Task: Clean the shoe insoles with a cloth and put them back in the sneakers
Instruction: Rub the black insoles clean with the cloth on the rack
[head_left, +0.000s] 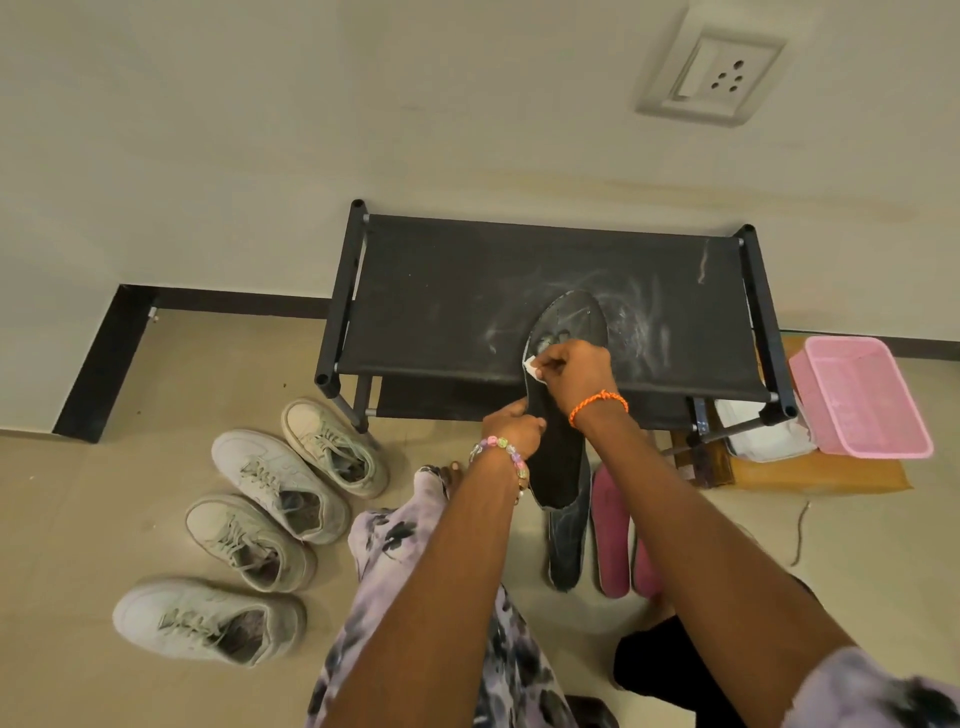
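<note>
Insole (563, 441): long, black, dusty-streaked at its toe.

Layout around the shoe rack, clock directions taken from the held insole

The held insole (563, 395) lies with its toe end on the rack (467, 291), which stands against the wall (260, 130), and its heel end hangs off the front edge. The right hand (574, 366) rests on it with the cloth (531, 368); the left hand (514, 426) touches its edge at 8 o'clock. At 6 o'clock a second insole (569, 540) lies on the floor (130, 499), with two more insoles (613, 540) just beside it at 5 o'clock. Four sneakers (270, 483) sit at 8 o'clock. A basket (857, 395) sits at 3 o'clock beside the rack. A wall socket (711, 67) is at 1 o'clock.
</note>
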